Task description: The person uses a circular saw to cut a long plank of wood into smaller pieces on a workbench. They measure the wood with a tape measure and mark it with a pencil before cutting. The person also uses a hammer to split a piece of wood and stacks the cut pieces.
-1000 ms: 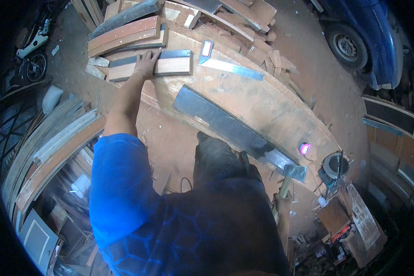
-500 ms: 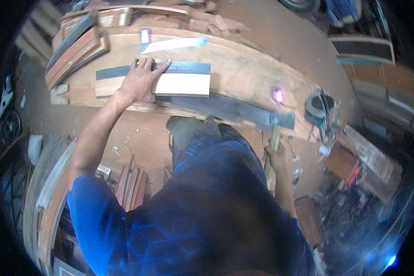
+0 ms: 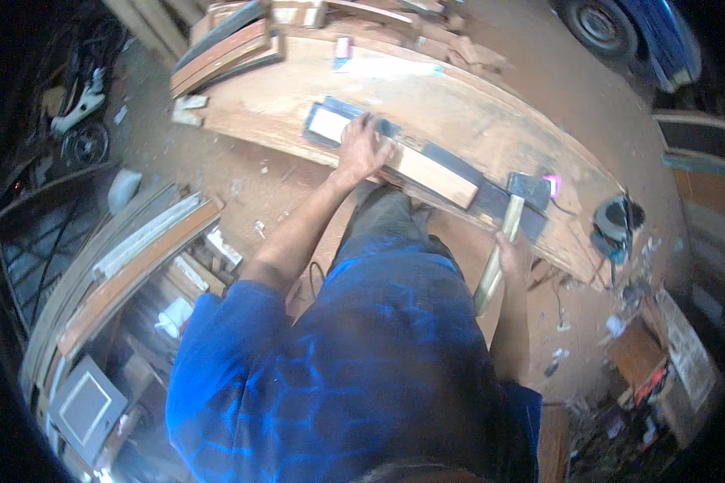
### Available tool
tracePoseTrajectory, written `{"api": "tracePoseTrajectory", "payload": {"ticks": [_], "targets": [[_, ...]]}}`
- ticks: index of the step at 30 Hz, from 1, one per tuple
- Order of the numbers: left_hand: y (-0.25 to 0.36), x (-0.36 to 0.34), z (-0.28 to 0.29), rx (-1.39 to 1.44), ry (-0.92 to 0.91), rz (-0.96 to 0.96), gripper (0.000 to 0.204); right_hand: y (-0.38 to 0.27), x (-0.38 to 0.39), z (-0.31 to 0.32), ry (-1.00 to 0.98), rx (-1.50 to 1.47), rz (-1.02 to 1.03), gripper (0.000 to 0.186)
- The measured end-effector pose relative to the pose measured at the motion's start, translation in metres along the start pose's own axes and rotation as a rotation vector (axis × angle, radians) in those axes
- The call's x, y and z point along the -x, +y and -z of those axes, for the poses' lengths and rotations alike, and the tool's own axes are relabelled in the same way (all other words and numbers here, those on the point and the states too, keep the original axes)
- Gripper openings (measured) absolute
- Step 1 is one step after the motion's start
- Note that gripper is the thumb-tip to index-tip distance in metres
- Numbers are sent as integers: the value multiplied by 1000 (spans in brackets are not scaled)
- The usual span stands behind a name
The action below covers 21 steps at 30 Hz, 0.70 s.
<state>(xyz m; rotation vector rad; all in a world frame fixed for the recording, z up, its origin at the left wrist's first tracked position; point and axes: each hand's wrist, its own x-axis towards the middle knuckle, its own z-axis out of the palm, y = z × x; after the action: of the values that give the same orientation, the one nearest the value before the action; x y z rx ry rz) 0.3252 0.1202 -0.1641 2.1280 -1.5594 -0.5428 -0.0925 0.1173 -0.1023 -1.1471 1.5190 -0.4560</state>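
Note:
My left hand [image 3: 364, 149] is closed over the upper edge of a pale wooden board with dark edging [image 3: 435, 173], fingers bent across it. The board slants along the near side of the workbench, tilted, on top of a longer dark board [image 3: 491, 200]. To the right, my right hand [image 3: 512, 251] grips the pale wooden handle of a hammer [image 3: 503, 237]. Its dark, blocky head is up at the right end of the boards, over the bench; whether it touches them I cannot tell.
The curved plywood workbench [image 3: 266, 88] carries stacked framed boards [image 3: 225, 60] at its far left. A round dark power tool [image 3: 616, 221] is at its right end. Planks [image 3: 145, 274] lie lower left, and a blue vehicle with a wheel [image 3: 600, 28] is at the far right.
The pale board has gone from lying flat to tilted and slanted, with my left hand gripping its edge. The whole view has turned, and the hammer stays in my right hand.

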Motion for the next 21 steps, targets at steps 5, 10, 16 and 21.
{"api": "tracePoseTrajectory", "payload": {"ticks": [5,10,16,21], "targets": [[-113,6,11,77,279,361,75,-21,-43,-39,-110,101,-41,21],[-146,6,-2,153,203,407,80,-25,-71,-107,-74,112,-70,24],[-160,9,34,299,160,498,77,-48,-63,-142,-85,198,-99,25],[-170,2,71,409,-22,593,75,-49,-69,-159,-54,229,-93,23]]}}
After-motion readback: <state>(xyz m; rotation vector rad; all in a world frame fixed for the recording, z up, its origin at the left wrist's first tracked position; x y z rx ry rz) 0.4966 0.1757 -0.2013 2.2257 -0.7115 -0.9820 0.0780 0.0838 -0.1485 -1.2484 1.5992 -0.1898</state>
